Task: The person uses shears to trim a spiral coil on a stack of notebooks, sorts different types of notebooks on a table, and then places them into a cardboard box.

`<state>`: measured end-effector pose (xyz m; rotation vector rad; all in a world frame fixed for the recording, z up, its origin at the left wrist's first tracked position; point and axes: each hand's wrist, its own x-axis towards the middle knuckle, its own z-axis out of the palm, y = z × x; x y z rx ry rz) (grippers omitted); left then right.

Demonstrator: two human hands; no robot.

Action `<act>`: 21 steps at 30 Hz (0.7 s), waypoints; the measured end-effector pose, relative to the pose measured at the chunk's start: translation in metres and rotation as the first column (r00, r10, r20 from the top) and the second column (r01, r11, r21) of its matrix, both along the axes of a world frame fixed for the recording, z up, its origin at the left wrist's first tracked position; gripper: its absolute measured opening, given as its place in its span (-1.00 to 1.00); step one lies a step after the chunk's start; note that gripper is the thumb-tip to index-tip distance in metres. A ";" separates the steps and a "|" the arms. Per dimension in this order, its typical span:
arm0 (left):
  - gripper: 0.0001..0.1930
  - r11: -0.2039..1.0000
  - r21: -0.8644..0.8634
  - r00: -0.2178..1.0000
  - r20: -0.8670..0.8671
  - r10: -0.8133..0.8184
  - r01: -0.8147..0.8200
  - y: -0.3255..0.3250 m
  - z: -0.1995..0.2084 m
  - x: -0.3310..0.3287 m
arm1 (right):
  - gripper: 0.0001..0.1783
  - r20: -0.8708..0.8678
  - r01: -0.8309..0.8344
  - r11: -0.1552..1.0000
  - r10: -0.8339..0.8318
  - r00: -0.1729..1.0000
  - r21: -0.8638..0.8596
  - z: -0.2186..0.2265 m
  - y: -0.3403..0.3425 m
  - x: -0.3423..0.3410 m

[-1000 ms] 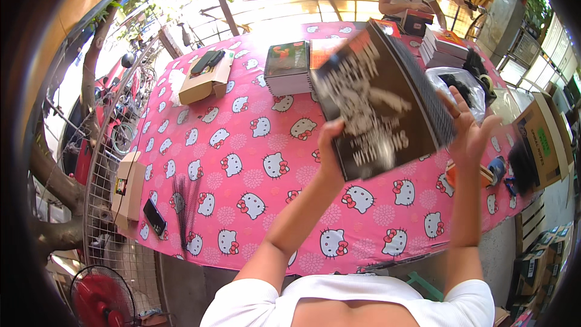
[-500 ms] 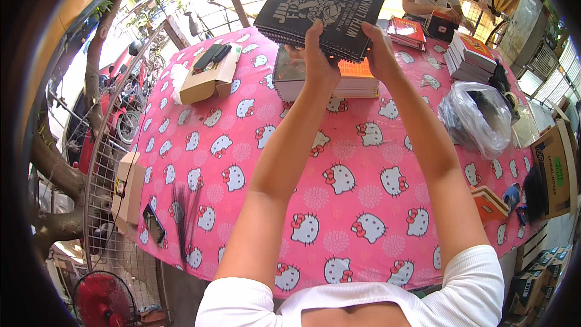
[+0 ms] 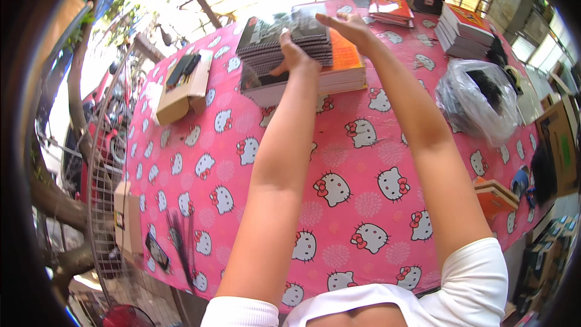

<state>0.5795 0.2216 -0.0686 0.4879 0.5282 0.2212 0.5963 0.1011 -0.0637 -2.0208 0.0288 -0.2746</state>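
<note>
A stack of black spiral notebooks (image 3: 257, 39) rests on top of thicker books at the far side of the table. My left hand (image 3: 298, 57) touches the near, ring-bound edge of the notebooks, its thumb raised and apart from the fingers. To the right of the stack, my right hand (image 3: 351, 29) is open, fingers stretched toward the notebooks' far right corner. Whether its fingertips touch them is blurred. Below lie thick books with an orange cover (image 3: 346, 54) showing at the right; their pale page edges face me.
A pink patterned cloth (image 3: 357, 206) covers the table. An opened cardboard box (image 3: 181, 100) stands at the left; a clear plastic bag (image 3: 478, 106) and a stack of books (image 3: 463, 33) are at the right. A phone (image 3: 157, 251) lies near left. Another person sits across the table.
The notebook stack has come down, leftward in the view, onto the thicker books. My right hand has let go of it and its fingers have straightened. The view has shifted slightly.
</note>
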 end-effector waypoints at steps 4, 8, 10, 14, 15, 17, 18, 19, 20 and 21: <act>-0.22 0.833 0.227 0.863 -0.146 -0.483 0.505 0.075 -0.009 0.001 | -0.19 0.377 -0.170 0.982 0.126 0.918 0.086 0.028 -0.043 -0.112; -0.07 0.776 0.316 0.806 0.053 -0.589 0.546 0.056 0.019 -0.061 | -0.29 0.502 0.409 0.775 -0.138 0.854 -0.482 0.009 -0.195 -0.282; 0.00 0.754 0.487 0.852 0.041 -0.523 0.440 0.056 0.017 -0.117 | -0.17 0.348 0.529 0.623 -0.399 0.848 -0.576 -0.025 -0.265 -0.349; 0.18 0.723 0.410 0.825 -0.163 -0.541 0.555 0.065 -0.039 -0.186 | -0.13 -0.305 0.243 0.673 -0.588 0.749 -0.699 -0.050 -0.307 -0.438; 0.19 0.717 0.350 0.796 -0.214 -0.566 0.603 0.048 -0.045 -0.208 | -0.12 -0.521 0.207 0.859 -0.458 0.720 -0.469 -0.056 -0.325 -0.447; 0.13 0.755 0.152 0.762 -0.271 -0.588 0.637 0.054 -0.078 -0.235 | -0.22 -0.375 0.043 0.714 -0.416 0.828 -0.699 -0.052 -0.294 -0.452; 0.13 0.751 0.136 0.757 -0.246 -0.606 0.646 0.044 -0.084 -0.249 | -0.30 -0.266 0.094 0.657 -0.427 0.864 -0.748 -0.057 -0.292 -0.462; 0.17 0.728 0.115 0.728 -0.261 -0.634 0.676 0.032 -0.089 -0.263 | -0.30 -0.352 0.026 0.721 -0.370 0.860 -0.692 -0.055 -0.298 -0.467; 0.21 0.702 0.099 0.696 -0.283 -0.659 0.705 0.024 -0.092 -0.276 | -0.30 -0.342 0.042 0.711 -0.388 0.856 -0.702 -0.057 -0.301 -0.475; 0.21 0.691 0.093 0.686 -0.270 -0.675 0.717 0.015 -0.096 -0.288 | -0.29 -0.448 -0.056 0.759 -0.321 0.835 -0.648 -0.058 -0.304 -0.484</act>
